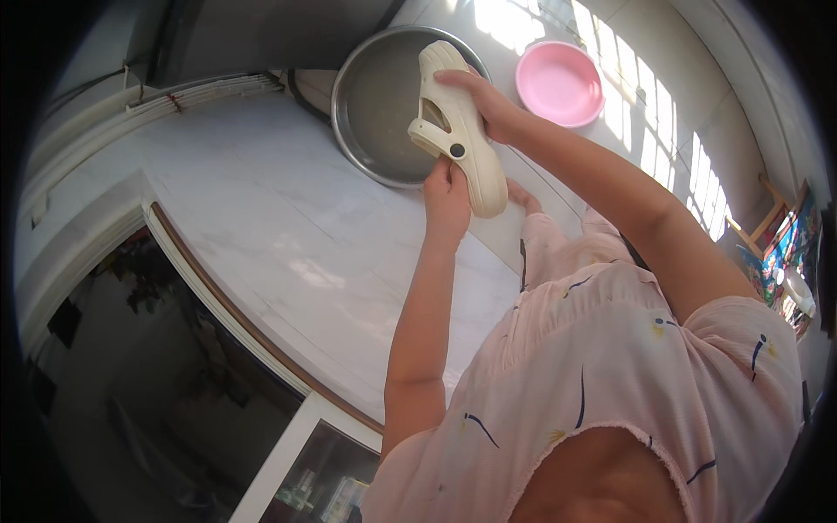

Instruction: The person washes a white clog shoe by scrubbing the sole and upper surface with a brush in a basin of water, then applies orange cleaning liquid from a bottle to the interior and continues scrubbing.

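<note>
A cream foam clog (482,186) with a dark strap rivet is held up in both my hands, tilted over the near right part of a round metal basin (366,157). My right hand (487,104) grips the clog's far part, with the thumb laid across it. Lower down, the fingers of my left hand (448,199) are closed on the clog by the strap. Cloudy greyish liquid seems to fill the basin. The clog's far side and some of my right fingers are hidden.
A pink plastic basin (560,85) sits on the tiled floor to the right, beside patches of sunlight. White pipes (203,98) run along the wall at left. A dark glass pane (170,366) in a white frame is at lower left. A colourful patterned fabric (788,242) is at far right.
</note>
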The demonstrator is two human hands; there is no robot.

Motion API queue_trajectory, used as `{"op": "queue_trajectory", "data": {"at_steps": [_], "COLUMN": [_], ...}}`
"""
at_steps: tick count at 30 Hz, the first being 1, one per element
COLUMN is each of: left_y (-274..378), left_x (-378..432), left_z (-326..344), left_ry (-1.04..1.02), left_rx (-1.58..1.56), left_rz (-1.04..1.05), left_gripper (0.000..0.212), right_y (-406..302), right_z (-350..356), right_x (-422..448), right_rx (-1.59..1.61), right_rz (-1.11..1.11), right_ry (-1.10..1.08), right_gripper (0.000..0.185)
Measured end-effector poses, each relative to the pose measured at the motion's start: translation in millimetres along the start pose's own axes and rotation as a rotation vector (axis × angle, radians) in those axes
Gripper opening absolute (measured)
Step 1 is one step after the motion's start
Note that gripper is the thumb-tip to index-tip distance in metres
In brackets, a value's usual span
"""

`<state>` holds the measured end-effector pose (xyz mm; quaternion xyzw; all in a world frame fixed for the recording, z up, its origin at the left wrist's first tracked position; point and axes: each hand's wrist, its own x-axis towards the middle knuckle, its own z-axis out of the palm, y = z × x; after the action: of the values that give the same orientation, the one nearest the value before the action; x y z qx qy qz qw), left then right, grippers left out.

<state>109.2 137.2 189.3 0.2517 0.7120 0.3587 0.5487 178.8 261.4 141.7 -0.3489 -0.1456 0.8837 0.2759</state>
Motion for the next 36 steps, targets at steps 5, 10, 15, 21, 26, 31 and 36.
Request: {"op": "queue_trajectory", "data": {"at_steps": [5,10,15,21,26,31,36], "left_y": [4.8,8.4,-16.8,-9.7,-19.5,-23.9,-29.2], "left_x": [-32.1,-4.9,-17.8,7.9,-14.0,-9.6,3.9], "left_z": [-3.7,-8.2,-0.2,-14.8,-15.0,-0.7,-17.3], "left_ry": [-0.166,-0.047,0.016,0.049,-0.084,0.02,-0.022], "left_rx": [-0.457,-0.256,-0.074,0.001,0.218,-0.326,0.204], "left_rz": [-0.312,-0.102,0.034,0.045,0.174,-0.147,0.129], "left_gripper": [0.034,0.044,0.044,0.044,0.045,0.046,0.044], "right_y": [-25.6,3.9,-25.9,8.5,-19.5,14.9,-2.1], "right_z": [-18.8,-3.3,-12.8,3.4,-35.5,-9.1,-18.9], "right_x": [-6.6,-4.7,5.3,5.1,10.7,-5.3,6.7], "right_rx": [-0.057,0.082,0.123,0.067,0.141,-0.043,0.06], "right_rz": [0.075,0.087,0.191,0.051,0.233,0.027,0.268], "right_ry": [-0.093,-0.035,-0.098,0.075,-0.152,0.039,-0.117], "right_gripper": [0.051,0.045,0.046,0.048,0.046,0.046,0.048]}}
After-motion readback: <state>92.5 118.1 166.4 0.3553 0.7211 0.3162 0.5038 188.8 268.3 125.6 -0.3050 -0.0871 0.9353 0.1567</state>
